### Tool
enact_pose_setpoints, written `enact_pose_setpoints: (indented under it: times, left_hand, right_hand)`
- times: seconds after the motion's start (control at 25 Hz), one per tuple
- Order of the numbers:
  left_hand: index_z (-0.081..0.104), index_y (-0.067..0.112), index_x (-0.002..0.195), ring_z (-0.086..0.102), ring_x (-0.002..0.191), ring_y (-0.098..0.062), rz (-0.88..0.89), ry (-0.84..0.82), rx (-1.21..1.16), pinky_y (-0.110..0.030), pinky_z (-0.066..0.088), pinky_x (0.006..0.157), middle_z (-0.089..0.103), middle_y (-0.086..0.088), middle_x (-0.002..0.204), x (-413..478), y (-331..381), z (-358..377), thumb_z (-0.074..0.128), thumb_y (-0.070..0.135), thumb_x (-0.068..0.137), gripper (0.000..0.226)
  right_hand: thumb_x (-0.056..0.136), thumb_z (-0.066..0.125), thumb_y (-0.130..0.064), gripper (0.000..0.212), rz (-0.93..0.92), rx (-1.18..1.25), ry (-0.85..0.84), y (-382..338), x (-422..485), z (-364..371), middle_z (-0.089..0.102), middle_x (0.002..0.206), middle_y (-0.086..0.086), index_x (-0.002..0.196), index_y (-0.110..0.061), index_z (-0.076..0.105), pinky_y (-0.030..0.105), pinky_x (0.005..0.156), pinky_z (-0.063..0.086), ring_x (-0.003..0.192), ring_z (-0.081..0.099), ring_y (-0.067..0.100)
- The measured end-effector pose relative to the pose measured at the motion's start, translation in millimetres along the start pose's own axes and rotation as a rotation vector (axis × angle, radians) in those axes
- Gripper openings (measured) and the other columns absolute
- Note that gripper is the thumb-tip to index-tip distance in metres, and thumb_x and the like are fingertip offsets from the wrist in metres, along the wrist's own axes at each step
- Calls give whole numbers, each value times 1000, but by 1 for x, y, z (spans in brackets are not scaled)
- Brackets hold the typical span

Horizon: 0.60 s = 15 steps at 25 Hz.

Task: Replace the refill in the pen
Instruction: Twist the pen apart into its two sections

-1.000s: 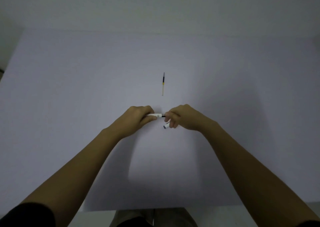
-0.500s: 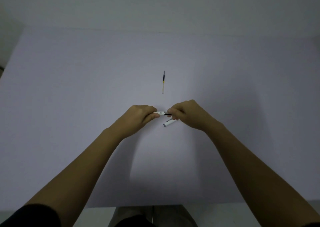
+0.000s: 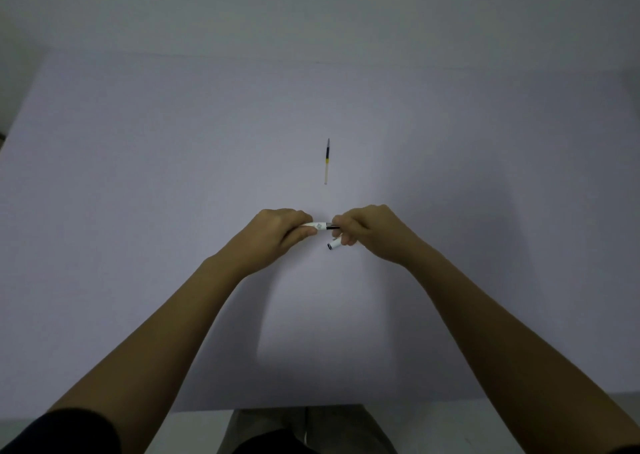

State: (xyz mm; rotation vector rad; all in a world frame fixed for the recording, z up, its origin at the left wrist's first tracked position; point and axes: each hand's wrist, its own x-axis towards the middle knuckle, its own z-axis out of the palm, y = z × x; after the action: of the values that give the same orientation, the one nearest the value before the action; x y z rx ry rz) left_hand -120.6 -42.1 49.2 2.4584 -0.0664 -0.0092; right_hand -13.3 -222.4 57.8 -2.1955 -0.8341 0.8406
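A pale lavender tabletop [image 3: 138, 211] is seen filling most of the view, its surface plain and matte. Soft shadows are cast across its near middle. Beyond its far edge a grey-white wall [image 3: 311, 10] is seen, unmarked. At the near edge a lighter strip of floor [image 3: 194, 426] is noted, and grey trousers [image 3: 277, 429] are partly seen below the tabletop's edge.

Bench [image 3: 173, 211]: matt, smooth, pale lilac sheet, paper-like. Pen barrel [image 3: 317, 226]: white plastic, smooth, slight sheen. Cap piece [image 3: 334, 245]: same white plastic. Spare refill [image 3: 326, 163]: thin translucent plastic tube, dark tip
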Motion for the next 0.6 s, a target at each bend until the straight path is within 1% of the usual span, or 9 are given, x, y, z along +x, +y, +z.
enact_pose_setpoints:
  times: [0.04, 0.12, 0.16, 0.24, 0.32, 0.36, 0.44, 0.52, 0.6]
  left_hand:
    - [65, 9, 96, 42, 54, -5, -3, -2, -8, -12, 31, 54, 51, 7, 67, 0, 0, 0, 51, 28, 93, 24]
    - [66, 9, 96, 44, 54, -1, -32, 3, -48, -10, 35, 56, 47, 13, 62, -1, 1, -1, 51, 27, 94, 23]
    - [66, 10, 95, 44, 53, -1, -45, 11, -68, -8, 35, 58, 46, 15, 60, -1, 1, -2, 51, 27, 94, 22]
    - [66, 10, 94, 45, 53, -2, -49, 27, -75, -6, 34, 58, 46, 15, 59, -2, 1, -3, 51, 28, 93, 22]
    - [65, 11, 94, 45, 53, -3, -47, 28, -67, -8, 34, 57, 47, 12, 62, -3, -1, -3, 50, 29, 94, 23]
    - [65, 12, 93, 45, 53, -3, -48, 30, -66, -9, 35, 57, 47, 12, 61, -4, -1, -2, 50, 30, 94, 23]
    - [65, 13, 92, 46, 54, -3, -68, 30, -77, -10, 36, 57, 47, 12, 59, -5, -3, -2, 51, 30, 93, 22]
    - [64, 13, 90, 48, 57, -3, -95, 41, -109, -11, 36, 57, 50, 10, 60, -5, -5, -1, 50, 31, 94, 23]
    - [64, 13, 88, 49, 61, -2, -95, 56, -124, -10, 35, 57, 53, 7, 62, -4, -4, -1, 49, 31, 94, 24]
  right_hand:
    - [90, 54, -26, 22, -55, -28, 52, -1, 0, 0, 66, 66, -8, 79, -17, 70, 27, 66, 46, 66, 63, 9]
    - [83, 66, -20, 4, -176, -1, 151, -1, -2, 1, 67, 73, -5, 84, -17, 68, 17, 68, 45, 72, 62, 7]
    - [80, 69, -22, 8, -195, 27, 180, 0, -4, 1, 67, 76, -4, 87, -18, 65, 13, 69, 44, 74, 61, 4]
    - [82, 64, -35, 18, -102, 68, 169, 0, -4, 3, 68, 76, -4, 93, -21, 62, 16, 71, 46, 75, 63, 4]
    - [90, 47, -45, 31, 48, 111, 83, -2, 0, 2, 69, 65, -9, 85, -21, 66, 22, 69, 47, 66, 65, 4]
    - [92, 44, -44, 36, 77, 116, 46, -3, 1, 0, 67, 59, -11, 77, -21, 68, 21, 66, 46, 59, 64, 0]
    - [91, 53, -35, 28, 24, 61, 50, -5, 2, -2, 66, 58, -14, 71, -22, 68, 15, 63, 43, 54, 59, -6]
    - [83, 65, -23, 6, -71, 72, 139, -4, 0, -2, 67, 69, -8, 79, -20, 68, 11, 67, 44, 64, 59, -5]
    - [78, 70, -22, 10, -98, 129, 183, -3, -4, -1, 67, 74, -7, 87, -21, 66, 6, 71, 44, 71, 60, -6]
